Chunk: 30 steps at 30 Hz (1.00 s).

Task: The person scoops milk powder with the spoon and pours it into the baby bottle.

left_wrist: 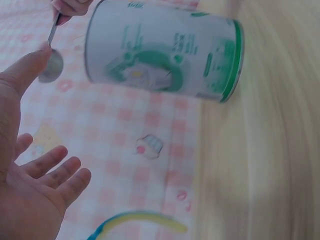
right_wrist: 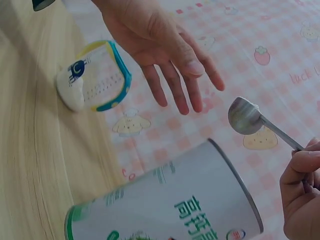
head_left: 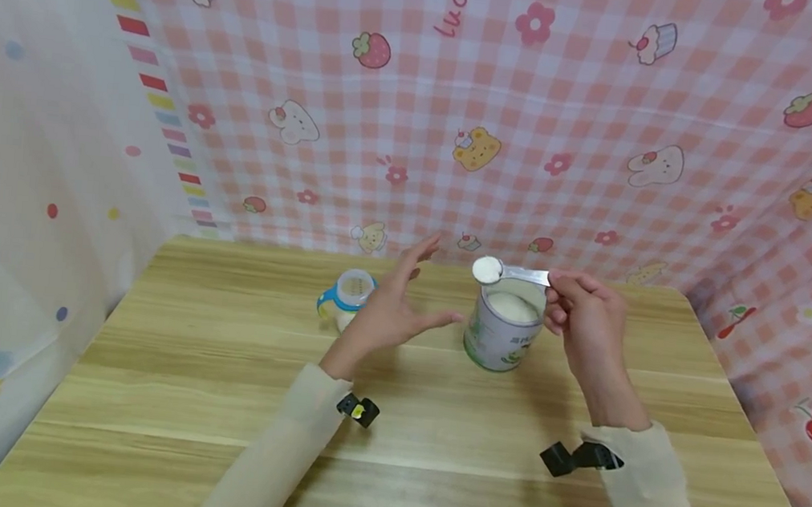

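Observation:
My right hand [head_left: 591, 322] pinches the handle of a metal measuring spoon [head_left: 487, 270], whose bowl holds white powder above the back rim of an open can [head_left: 502, 344]. Pale powder fills part of the can, which stands upright. My left hand [head_left: 388, 308] is held in the air between the can and a small bottle [head_left: 355, 289], fingers spread, touching neither. In the right wrist view the bottle [right_wrist: 93, 82] shows blue and yellow handles and a printed scale. The spoon's bowl [left_wrist: 52, 66] appears beyond my left thumb in the left wrist view.
A wood-grain table [head_left: 386, 485] extends beneath both arms. Behind it hangs a pink checked cloth [head_left: 433, 111] with cartoon prints, and a white patterned cloth [head_left: 43, 173] hangs at the left. Each sleeve has a black wrist device.

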Tool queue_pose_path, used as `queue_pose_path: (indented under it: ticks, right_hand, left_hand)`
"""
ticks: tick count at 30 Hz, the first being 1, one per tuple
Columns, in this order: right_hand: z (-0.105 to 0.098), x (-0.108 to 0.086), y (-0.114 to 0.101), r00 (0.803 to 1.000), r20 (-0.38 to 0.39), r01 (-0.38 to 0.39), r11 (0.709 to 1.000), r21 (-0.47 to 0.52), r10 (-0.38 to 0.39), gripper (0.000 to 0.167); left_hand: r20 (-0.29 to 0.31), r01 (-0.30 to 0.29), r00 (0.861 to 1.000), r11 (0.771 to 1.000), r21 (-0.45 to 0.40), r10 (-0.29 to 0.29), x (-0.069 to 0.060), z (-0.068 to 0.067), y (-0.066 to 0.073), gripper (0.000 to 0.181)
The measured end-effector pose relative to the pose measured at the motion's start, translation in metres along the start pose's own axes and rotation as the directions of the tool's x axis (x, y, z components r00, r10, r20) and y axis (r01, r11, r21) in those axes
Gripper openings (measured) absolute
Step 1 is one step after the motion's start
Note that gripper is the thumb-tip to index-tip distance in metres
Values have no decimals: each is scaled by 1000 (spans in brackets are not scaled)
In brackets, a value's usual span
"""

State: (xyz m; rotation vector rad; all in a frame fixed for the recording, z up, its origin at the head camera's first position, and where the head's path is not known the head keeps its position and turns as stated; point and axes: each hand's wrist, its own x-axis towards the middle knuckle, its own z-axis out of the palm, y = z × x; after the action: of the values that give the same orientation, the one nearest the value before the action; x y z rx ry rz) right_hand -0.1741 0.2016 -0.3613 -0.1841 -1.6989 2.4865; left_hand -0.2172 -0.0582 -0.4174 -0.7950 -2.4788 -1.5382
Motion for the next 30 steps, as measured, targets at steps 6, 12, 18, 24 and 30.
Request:
queue_pose_path:
  ticks: [6, 12, 18, 24, 30]
  right_hand:
    - [13, 0, 1, 1000, 20, -24, 1000, 5, 24, 20]
    - [29, 1, 6, 998, 43, -43, 999, -15, 44, 21]
    - [47, 0, 14, 998, 61, -33, 999, -23, 35, 21]
    - [62, 1, 22, 996, 80, -28, 999, -36, 31, 18]
    - [74, 2, 29, 995, 90, -44, 998, -51, 48, 16]
  left_hand:
    - [-49, -31, 998, 999, 39, 33, -8, -26, -1, 106]
    - [-88, -42, 995, 997, 61, 47, -14, -47, -6, 105]
    - [-107, -1, 994, 997, 76, 9, -22, -63, -14, 105]
    - [-130, 65, 990, 995, 71, -55, -33, -74, -23, 105]
    - [-123, 91, 989, 993, 81, -81, -42, -81, -38, 104]
